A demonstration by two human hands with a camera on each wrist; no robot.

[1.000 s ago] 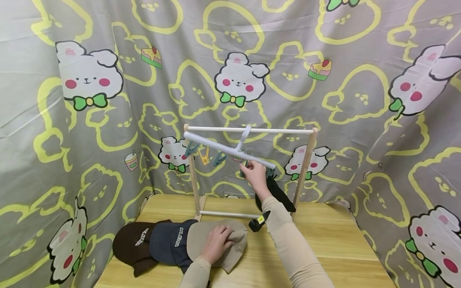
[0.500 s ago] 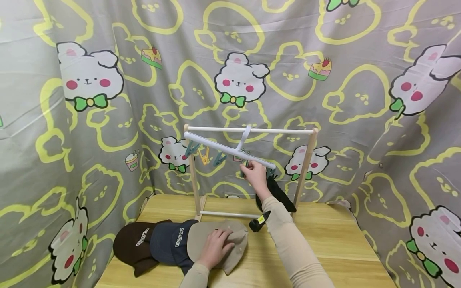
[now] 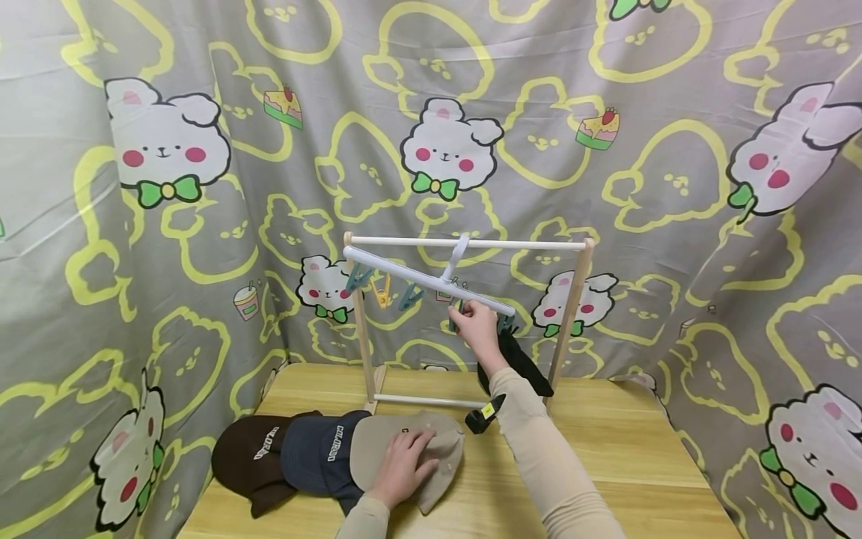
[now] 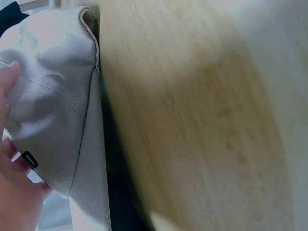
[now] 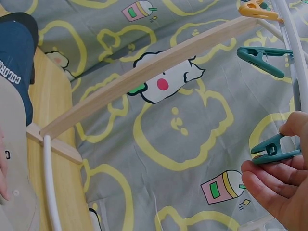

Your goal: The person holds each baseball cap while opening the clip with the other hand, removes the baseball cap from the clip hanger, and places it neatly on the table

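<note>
My left hand (image 3: 402,466) rests on a beige cap (image 3: 373,448), its fingers spread over the crown. In the left wrist view, the fingers lie along the side of the beige cap (image 4: 53,106). With thumb and fingers, my right hand (image 3: 477,329) pinches a green clothespin (image 5: 275,150) under a white hanger (image 3: 417,277). The hanger tilts down to the right, hooked on the rack's top rail (image 3: 525,245). A black cap (image 3: 521,367) hangs from its right end, partly hidden by the right forearm.
Left of the beige cap, a navy cap (image 3: 310,457) and a dark brown cap (image 3: 242,457) overlap in a row on the wooden table (image 3: 640,449). A yellow clothespin (image 3: 381,292) and further green ones hang along the hanger. The rack's wooden post (image 3: 571,322) stands at right.
My left hand has shifted slightly toward me on the beige cap, uncovering a letter on it. The right hand stays at the green clothespin.
</note>
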